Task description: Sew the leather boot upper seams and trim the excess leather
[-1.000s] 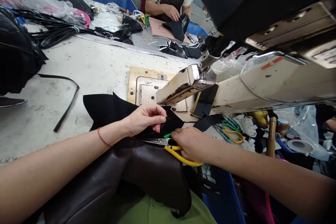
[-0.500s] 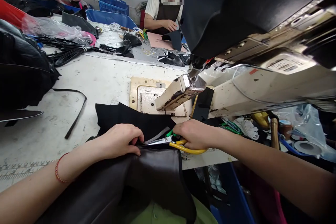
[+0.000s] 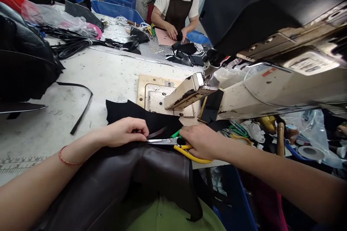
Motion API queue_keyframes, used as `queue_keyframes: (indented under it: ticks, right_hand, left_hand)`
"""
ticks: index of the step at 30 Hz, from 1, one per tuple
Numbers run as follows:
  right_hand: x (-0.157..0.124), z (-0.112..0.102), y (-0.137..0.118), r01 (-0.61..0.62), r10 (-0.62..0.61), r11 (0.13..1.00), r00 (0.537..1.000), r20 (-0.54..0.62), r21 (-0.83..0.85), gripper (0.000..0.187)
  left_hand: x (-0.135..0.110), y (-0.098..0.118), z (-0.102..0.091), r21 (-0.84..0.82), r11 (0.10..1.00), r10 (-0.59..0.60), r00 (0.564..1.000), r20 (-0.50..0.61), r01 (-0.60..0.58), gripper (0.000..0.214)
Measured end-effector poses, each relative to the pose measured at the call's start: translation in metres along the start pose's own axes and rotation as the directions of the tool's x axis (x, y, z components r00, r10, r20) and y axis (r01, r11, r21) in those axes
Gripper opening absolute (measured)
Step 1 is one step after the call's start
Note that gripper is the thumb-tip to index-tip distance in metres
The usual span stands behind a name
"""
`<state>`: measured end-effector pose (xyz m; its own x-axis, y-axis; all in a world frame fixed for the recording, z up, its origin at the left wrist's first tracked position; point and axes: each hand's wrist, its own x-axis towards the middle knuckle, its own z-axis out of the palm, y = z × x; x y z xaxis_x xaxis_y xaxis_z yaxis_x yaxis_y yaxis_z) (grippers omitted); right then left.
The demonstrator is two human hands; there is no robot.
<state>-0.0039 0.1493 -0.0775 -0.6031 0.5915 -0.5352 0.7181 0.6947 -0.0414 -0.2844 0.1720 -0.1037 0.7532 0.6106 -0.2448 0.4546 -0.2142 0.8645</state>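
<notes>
My right hand (image 3: 199, 142) is closed round the handles of a pair of scissors (image 3: 170, 141), one handle yellow and the other green. The blades point left and look nearly closed. Their tips reach the fingertips of my left hand (image 3: 128, 130), where thumb and forefinger pinch the end of a thin grey strip (image 3: 159, 132). Under the strip a black material piece (image 3: 121, 110) with a notched top edge lies on the table. Dark brown leather-like material (image 3: 165, 162) drapes over the table edge towards my lap, below the blades.
A sewing machine's post (image 3: 184, 92) rises behind the black piece, with a phone (image 3: 213, 105) beside it. A black strap (image 3: 84, 112) and a shiny black bag-like item (image 3: 24, 57) lie left. Tape rolls (image 3: 310, 153) and tools clutter the right. A co-worker (image 3: 177, 7) handles dark pieces opposite.
The view has shifted slightly. My left hand has tightened into a pinch by the scissor tips, and the blades lie more level. The co-worker now has both hands together on a dark piece.
</notes>
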Motion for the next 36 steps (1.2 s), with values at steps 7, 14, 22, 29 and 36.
queue_keyframes:
  ticks: [7, 14, 22, 29, 36]
  right_hand:
    - [-0.001, 0.006, -0.02, -0.064, 0.055, 0.993, 0.994, -0.097, -0.096, 0.018]
    - [0.002, 0.0, -0.026, -0.052, 0.04, 0.99, 0.995, -0.09, -0.129, 0.013]
    - [0.012, -0.005, -0.032, -0.063, 0.058, 0.995, 0.996, -0.061, -0.078, 0.019]
    - [0.028, -0.01, -0.039, -0.057, 0.056, 0.996, 0.998, -0.026, -0.067, 0.023]
    - [0.041, -0.01, -0.044, -0.004, 0.003, 1.0, 0.996, -0.084, -0.021, 0.024]
  left_hand:
    - [0.002, -0.006, 0.008, -0.092, 0.995, 0.022, 0.996, -0.087, -0.03, 0.015]
    - [0.004, -0.006, 0.01, -0.098, 0.993, 0.05, 0.988, -0.143, -0.064, 0.014]
    - [0.007, -0.006, 0.011, -0.094, 0.99, 0.087, 0.979, -0.182, -0.105, 0.014]
    - [0.009, 0.0, 0.008, -0.202, 0.976, 0.034, 0.969, -0.245, -0.086, 0.013]
    - [0.009, 0.002, 0.004, -0.387, 0.913, 0.007, 0.952, -0.305, -0.131, 0.011]
